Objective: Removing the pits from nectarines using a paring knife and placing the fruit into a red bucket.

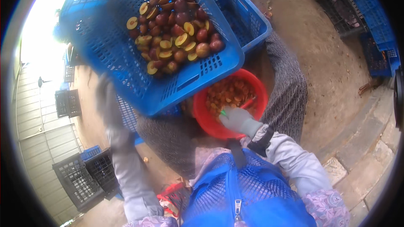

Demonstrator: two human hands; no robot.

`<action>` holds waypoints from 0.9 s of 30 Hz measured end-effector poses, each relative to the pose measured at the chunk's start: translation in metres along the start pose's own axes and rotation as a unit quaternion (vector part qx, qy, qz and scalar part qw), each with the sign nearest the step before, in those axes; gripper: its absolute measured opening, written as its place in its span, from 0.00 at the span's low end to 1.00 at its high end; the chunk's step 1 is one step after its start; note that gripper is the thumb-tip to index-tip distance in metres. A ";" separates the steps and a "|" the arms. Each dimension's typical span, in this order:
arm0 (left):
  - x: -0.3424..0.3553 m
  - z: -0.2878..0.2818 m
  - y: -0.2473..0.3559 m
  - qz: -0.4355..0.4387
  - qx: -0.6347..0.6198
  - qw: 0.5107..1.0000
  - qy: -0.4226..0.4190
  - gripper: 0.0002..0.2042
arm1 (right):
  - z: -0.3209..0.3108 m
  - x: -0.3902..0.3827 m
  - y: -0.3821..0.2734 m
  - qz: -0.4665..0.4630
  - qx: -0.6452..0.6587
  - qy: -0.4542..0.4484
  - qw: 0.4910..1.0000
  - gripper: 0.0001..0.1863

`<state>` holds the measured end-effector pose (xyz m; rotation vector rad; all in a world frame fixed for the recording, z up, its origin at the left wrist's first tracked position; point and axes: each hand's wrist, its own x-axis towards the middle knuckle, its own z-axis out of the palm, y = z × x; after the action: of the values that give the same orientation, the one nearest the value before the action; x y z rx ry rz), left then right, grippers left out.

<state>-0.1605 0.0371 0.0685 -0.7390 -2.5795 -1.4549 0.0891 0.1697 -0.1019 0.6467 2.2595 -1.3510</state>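
- Plums (pixel 177 30) beyond your right grip (pixel 236 119), closed on a green item (pixel 223 112), could spill if the tilted crate (pixel 181 93) tips further.
- Your left grip (pixel 105 90): blurred; state cannot be told.

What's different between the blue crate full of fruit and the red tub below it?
The blue crate is box-shaped, while the red tub is round. The blue crate has slotted walls; the red tub's visible wall looks solid. The blue crate looks larger, the red tub smaller. The blue crate holds whole and cut reddish fruit, while the red tub holds small orange-brown pieces. Both are open-topped.
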 end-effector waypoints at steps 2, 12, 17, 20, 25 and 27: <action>0.034 0.071 0.005 -0.095 -0.017 0.984 -0.148 0.17 | -0.007 0.001 0.006 0.015 0.052 0.013 0.998 0.21; 0.092 0.217 -0.095 -0.303 0.002 0.930 -0.208 0.17 | 0.001 -0.003 0.004 -0.009 0.136 0.027 0.990 0.20; 0.059 0.153 -0.058 -0.214 -0.329 0.867 -0.306 0.19 | -0.033 -0.018 -0.010 0.020 0.442 -0.085 0.893 0.18; 0.009 0.110 -0.009 -0.230 -0.411 0.810 -0.349 0.23 | -0.054 -0.037 -0.039 -0.055 0.480 -0.038 0.875 0.14; -0.086 0.081 0.019 -0.276 -0.405 0.814 -0.310 0.24 | -0.056 -0.063 -0.083 -0.126 0.422 0.013 0.898 0.14; -0.119 0.080 0.026 -0.288 -0.389 0.834 -0.263 0.25 | -0.045 -0.067 -0.083 -0.118 0.368 0.018 0.922 0.15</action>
<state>-0.0318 0.0706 0.0087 -0.4449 -2.6428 -2.9696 0.0886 0.1640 0.0138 0.6327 1.8473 -2.3596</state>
